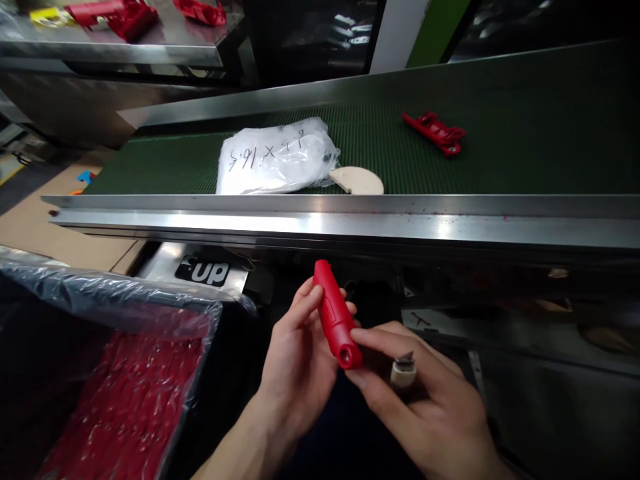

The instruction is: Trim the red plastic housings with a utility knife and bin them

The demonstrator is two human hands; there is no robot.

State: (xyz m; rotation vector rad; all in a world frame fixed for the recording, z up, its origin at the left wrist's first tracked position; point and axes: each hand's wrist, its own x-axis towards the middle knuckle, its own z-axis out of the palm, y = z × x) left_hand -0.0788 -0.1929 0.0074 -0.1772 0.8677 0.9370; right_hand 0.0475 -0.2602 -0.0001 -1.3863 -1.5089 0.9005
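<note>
Your left hand [295, 360] is clasped around the upper half of a red plastic handle [336, 317], held in the air below the steel rail [350, 223]. Your right hand [425, 400] pinches its lower end with thumb and forefinger while keeping a small bladed trimmer [403, 370] tucked against the fingers. As I judge it, that blade is your main risk: its edge sits just beside your own fingertips, and a slip of the smooth handle could drag skin across it. A loose pinch could also drop the piece into the dark gap under the rail, outside the plastic-lined bin [197, 373] of red parts [125, 407] at your left.

Beyond the rail runs a green conveyor belt [525, 120] carrying a white plastic bag [275, 160] with handwriting, a beige disc [357, 180] touching it, and one loose red part [435, 132] well apart. A steel tabletop [190, 40] at the far left holds more red pieces [120, 17]. The room is dim.
</note>
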